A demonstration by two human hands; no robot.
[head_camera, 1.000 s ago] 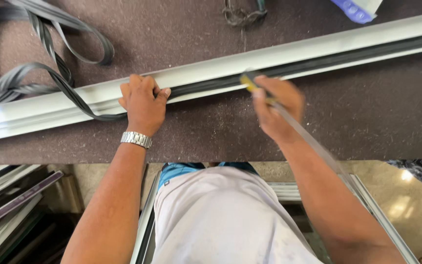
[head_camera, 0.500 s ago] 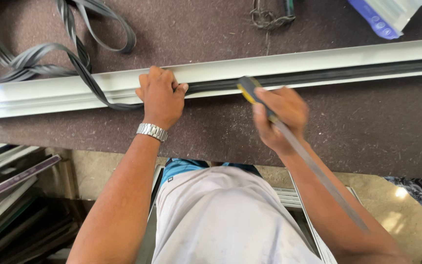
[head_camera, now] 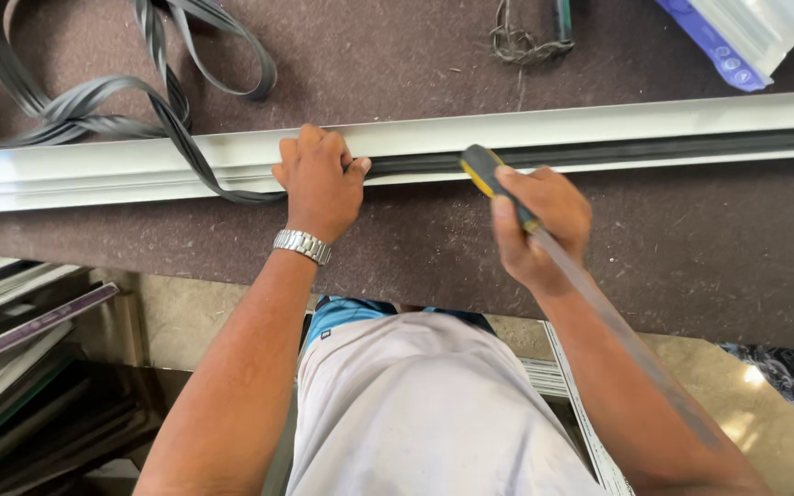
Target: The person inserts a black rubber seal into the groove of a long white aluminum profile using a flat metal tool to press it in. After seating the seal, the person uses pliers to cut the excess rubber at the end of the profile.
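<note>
Left hand [head_camera: 319,179] pressing gasket [head_camera: 599,152], right hand [head_camera: 535,225] gripping screwdriver [head_camera: 493,179]

My bench [head_camera: 709,266] has a dark brown, rough top. A long white metal rail [head_camera: 599,124] lies across it from edge to edge, with a black rubber strip [head_camera: 654,152] seated in its groove on the right — the loose end of that strip [head_camera: 94,96] curls in loops over the top left. Farther back sit a tangle of wire [head_camera: 516,41] and a short white rail piece with blue film [head_camera: 737,37].
</note>
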